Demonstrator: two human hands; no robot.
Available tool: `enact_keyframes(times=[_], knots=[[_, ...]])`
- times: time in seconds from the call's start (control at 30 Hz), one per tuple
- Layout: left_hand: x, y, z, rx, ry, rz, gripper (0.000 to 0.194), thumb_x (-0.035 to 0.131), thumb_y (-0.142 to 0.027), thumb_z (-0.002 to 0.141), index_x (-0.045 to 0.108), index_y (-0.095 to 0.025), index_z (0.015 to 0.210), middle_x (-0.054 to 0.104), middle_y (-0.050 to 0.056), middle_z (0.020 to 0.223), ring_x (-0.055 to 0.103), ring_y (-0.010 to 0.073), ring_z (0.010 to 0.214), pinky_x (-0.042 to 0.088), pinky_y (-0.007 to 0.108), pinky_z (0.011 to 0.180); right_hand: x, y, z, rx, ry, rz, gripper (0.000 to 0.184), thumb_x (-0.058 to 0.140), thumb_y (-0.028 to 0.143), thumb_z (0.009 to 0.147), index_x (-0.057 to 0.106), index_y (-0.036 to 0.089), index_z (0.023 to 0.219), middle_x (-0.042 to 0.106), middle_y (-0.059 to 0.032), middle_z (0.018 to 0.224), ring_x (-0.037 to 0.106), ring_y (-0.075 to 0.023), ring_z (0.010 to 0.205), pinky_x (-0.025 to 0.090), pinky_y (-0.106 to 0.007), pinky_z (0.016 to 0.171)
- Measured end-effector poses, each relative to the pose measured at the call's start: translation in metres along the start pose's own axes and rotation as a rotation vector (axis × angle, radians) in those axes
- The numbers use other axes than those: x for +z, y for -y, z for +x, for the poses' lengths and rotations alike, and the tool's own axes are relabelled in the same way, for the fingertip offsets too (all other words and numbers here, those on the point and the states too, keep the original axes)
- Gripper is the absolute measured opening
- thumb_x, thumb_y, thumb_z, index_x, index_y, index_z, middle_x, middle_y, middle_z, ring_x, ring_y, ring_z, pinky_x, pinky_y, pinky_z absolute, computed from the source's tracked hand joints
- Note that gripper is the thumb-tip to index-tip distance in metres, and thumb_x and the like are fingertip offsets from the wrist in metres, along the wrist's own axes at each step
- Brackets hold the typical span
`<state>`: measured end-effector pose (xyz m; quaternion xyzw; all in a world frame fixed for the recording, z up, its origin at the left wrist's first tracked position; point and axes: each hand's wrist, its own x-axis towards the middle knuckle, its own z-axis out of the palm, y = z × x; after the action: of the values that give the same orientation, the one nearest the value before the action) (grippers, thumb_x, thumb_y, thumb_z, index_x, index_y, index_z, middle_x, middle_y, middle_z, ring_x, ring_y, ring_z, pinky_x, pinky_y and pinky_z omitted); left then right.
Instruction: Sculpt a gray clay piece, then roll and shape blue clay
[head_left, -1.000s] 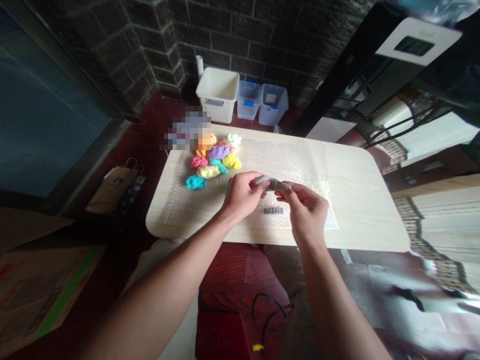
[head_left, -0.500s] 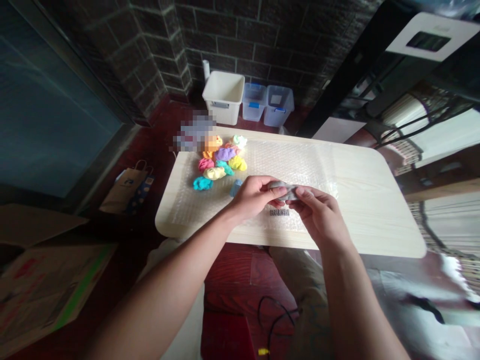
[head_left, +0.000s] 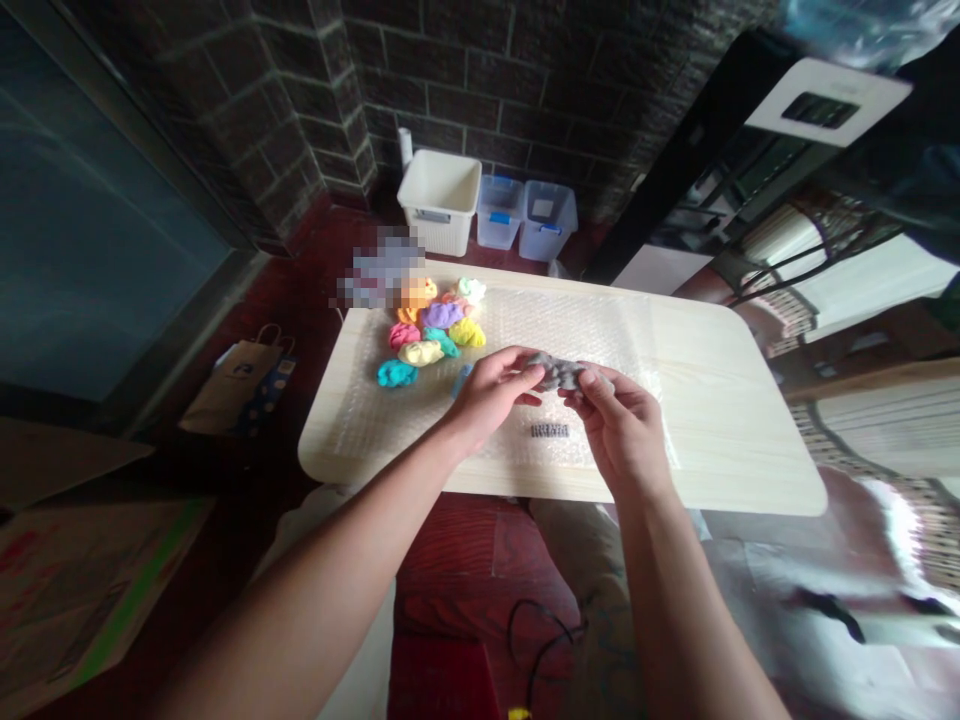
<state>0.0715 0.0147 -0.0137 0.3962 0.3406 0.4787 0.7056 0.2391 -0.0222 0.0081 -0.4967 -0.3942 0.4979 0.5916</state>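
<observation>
A lumpy grey piece of modelling clay (head_left: 559,372) is stretched between my hands above the table. My left hand (head_left: 499,385) pinches its left end between thumb and fingers. Its right end is in the pinch of my right hand (head_left: 619,405). Below the clay, a small dark patterned strip (head_left: 550,431) lies on the bubble wrap (head_left: 585,310). A light-blue object (head_left: 461,378) sits partly hidden behind my left hand. Farther left is a cluster of soft coloured clay lumps, among them a purple lump (head_left: 443,315), a yellow lump (head_left: 467,333) and a teal lump (head_left: 397,374).
The pale wooden table (head_left: 720,400) has rounded corners. Beyond its far edge stand a white bin (head_left: 439,220) and two clear boxes with blue latches (head_left: 501,225). A paper bag (head_left: 232,385) and a cardboard box (head_left: 97,590) are on the left. A black cable (head_left: 529,640) lies below.
The grey clay appears longer and lumpier between my hands, and more of it shows. My right hand has turned slightly. The whole view has shifted a little.
</observation>
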Motion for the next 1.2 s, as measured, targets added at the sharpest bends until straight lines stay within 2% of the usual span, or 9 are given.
enact_keyframes(times=[0.1,0.27,0.4,0.53,0.7,0.8,0.93,1.07,1.2], knots=[[-0.004,0.003,-0.002,0.102,-0.153,0.147,0.037,0.074,-0.037,0.091,0.066,-0.019,0.122,0.069,0.011,0.127,0.07,0.0199,0.104,0.059,0.032,0.087,0.005,-0.001,-0.004,-0.103,-0.068,-0.134,0.025,0.092,0.034,0.078,0.083,0.021,0.097,0.08,-0.0048,0.085,0.073,-0.0197,0.075,0.063,-0.038,0.076],[-0.002,0.001,-0.011,0.121,-0.103,0.253,0.043,0.062,-0.049,0.1,0.066,-0.018,0.129,0.071,0.013,0.13,0.067,0.0243,0.121,0.055,0.035,0.101,0.026,-0.003,-0.01,-0.095,0.11,-0.276,0.024,0.089,0.037,0.081,0.084,0.022,0.098,0.081,-0.006,0.087,0.073,-0.0211,0.074,0.06,-0.036,0.067],[0.001,0.002,-0.01,0.185,-0.098,0.273,0.041,0.063,-0.054,0.099,0.072,-0.016,0.11,0.076,0.011,0.109,0.07,0.0215,0.103,0.057,0.03,0.088,0.042,-0.008,-0.01,-0.121,0.179,-0.251,0.023,0.086,0.038,0.083,0.081,0.021,0.098,0.081,-0.0063,0.089,0.074,-0.0216,0.078,0.061,-0.036,0.069],[-0.003,0.0,-0.006,0.262,-0.15,0.353,0.041,0.058,-0.055,0.101,0.073,-0.017,0.097,0.076,0.007,0.091,0.07,0.0181,0.086,0.056,0.028,0.08,0.054,-0.013,-0.012,-0.227,0.042,-0.317,0.024,0.085,0.037,0.083,0.076,0.023,0.1,0.081,-0.0073,0.096,0.076,-0.0228,0.084,0.062,-0.038,0.075],[-0.009,-0.015,-0.011,0.256,-0.306,0.458,0.052,0.048,-0.057,0.106,0.073,-0.018,0.084,0.074,0.006,0.074,0.071,0.0177,0.072,0.055,0.027,0.067,0.066,-0.01,-0.015,-0.255,-0.098,-0.514,0.036,0.093,0.038,0.073,0.075,0.023,0.101,0.078,-0.0072,0.097,0.071,-0.0201,0.074,0.057,-0.032,0.058],[-0.01,-0.023,-0.017,0.241,-0.351,0.493,0.051,0.045,-0.059,0.106,0.069,-0.018,0.087,0.067,0.001,0.061,0.063,0.0141,0.052,0.048,0.025,0.051,0.069,-0.008,-0.013,-0.123,0.065,-0.394,0.044,0.092,0.04,0.074,0.077,0.02,0.11,0.077,-0.0083,0.099,0.068,-0.0191,0.074,0.057,-0.034,0.061],[-0.015,-0.027,-0.021,0.228,-0.304,0.522,0.043,0.044,-0.06,0.106,0.061,-0.021,0.111,0.061,-0.006,0.059,0.055,0.0116,0.038,0.038,0.023,0.039,0.07,-0.01,-0.009,0.049,0.346,-0.102,0.026,0.08,0.041,0.09,0.08,0.02,0.105,0.073,-0.003,0.078,0.061,-0.0161,0.065,0.054,-0.034,0.064],[-0.022,-0.026,-0.022,0.37,-0.241,0.798,0.036,0.045,-0.048,0.109,0.06,-0.021,0.091,0.062,-0.002,0.063,0.062,0.0144,0.058,0.046,0.027,0.059,0.066,-0.015,-0.007,0.042,0.25,-0.067,0.025,0.092,0.038,0.08,0.08,0.023,0.095,0.077,-0.0032,0.087,0.069,-0.0186,0.078,0.059,-0.035,0.075],[-0.022,-0.022,-0.019,0.486,-0.284,0.919,0.043,0.045,-0.04,0.109,0.047,-0.023,0.07,0.057,0.0,0.065,0.058,0.0161,0.067,0.044,0.03,0.069,0.065,-0.016,-0.007,-0.057,0.136,-0.122,0.033,0.099,0.035,0.07,0.081,0.023,0.096,0.08,-0.0045,0.094,0.074,-0.0214,0.09,0.062,-0.037,0.085]])
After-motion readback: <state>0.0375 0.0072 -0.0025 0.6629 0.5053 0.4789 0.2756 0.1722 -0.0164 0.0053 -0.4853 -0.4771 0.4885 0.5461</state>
